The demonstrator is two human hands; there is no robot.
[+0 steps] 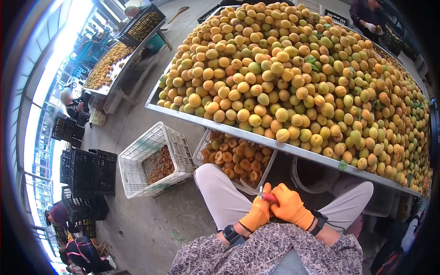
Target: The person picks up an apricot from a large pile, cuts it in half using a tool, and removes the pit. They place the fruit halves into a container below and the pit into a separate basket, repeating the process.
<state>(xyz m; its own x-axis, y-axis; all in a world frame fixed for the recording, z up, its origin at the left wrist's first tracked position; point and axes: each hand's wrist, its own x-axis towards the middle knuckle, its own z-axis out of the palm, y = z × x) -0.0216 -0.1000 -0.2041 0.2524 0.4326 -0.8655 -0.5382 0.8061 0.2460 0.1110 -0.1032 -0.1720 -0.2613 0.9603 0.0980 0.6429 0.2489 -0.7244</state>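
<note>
Both my hands wear orange gloves and meet above my lap, in front of the metal table's near edge. My right hand (292,207) is closed around the red handle of a small tool (269,197) with a short metal end. My left hand (257,214) is closed right beside it, its fingers against the tool's metal end; whether a fruit is inside is hidden. Just beyond my hands, between my knees, a white crate holds halved apricots (238,158). Above it rises a big heap of whole apricots (275,78) on the metal-rimmed table (215,123).
A white plastic crate (129,176) with brown pits (160,164) stands on the floor to the left. Under the table is a pale bucket (298,176). Black crates (94,172) are stacked farther left. Other people sit nearby, and a gloved co-worker's hand (371,27) shows at the far right.
</note>
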